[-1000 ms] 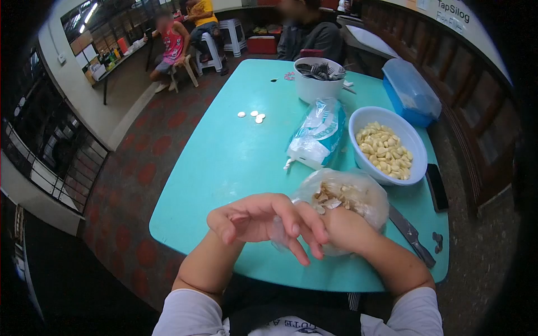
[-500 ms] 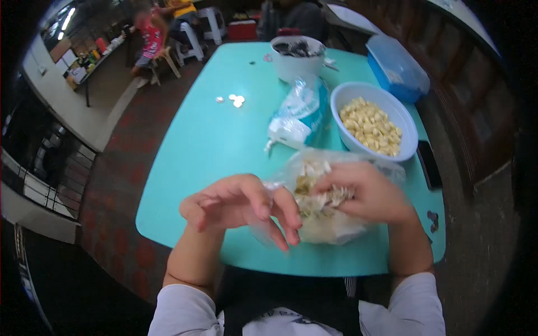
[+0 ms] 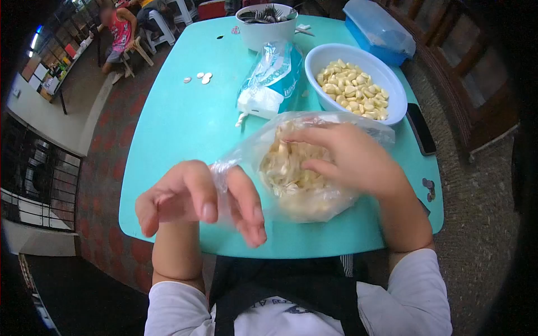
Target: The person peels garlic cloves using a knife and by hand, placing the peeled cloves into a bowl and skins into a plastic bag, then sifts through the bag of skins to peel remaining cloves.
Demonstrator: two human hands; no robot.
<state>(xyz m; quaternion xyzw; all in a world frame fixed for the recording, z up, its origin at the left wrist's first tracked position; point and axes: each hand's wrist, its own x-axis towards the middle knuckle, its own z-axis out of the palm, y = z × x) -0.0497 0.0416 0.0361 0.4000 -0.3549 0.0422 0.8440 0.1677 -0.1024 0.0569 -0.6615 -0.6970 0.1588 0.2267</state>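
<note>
My left hand (image 3: 204, 199) is at the left of a clear plastic bag (image 3: 330, 204). Its fingers are spread, and the stretched rim of the bag is caught between two of them. Inside the bag lie pale garlic skins and what look like garlic cloves (image 3: 280, 168). Slightly blurred, my right hand (image 3: 347, 154) reaches over the bag's mouth with thumb and fingers apart and nothing visible between them. Just beyond that hand, a light blue bowl (image 3: 397, 101) holds many peeled garlic cloves (image 3: 353, 89).
On the turquoise table (image 3: 168, 134) are a blue-and-white plastic pack (image 3: 269, 84), a white tub (image 3: 266, 36) of forks, a lidded blue box (image 3: 381, 33), a phone (image 3: 420, 129) and several coins (image 3: 205, 77). A person (image 3: 120, 33) sits on a stool at the far left.
My right hand has gone from closed on garlic skins to open over the bag. My left hand is farther left in view, pulling the bag's rim taut. The whole view has shifted.
</note>
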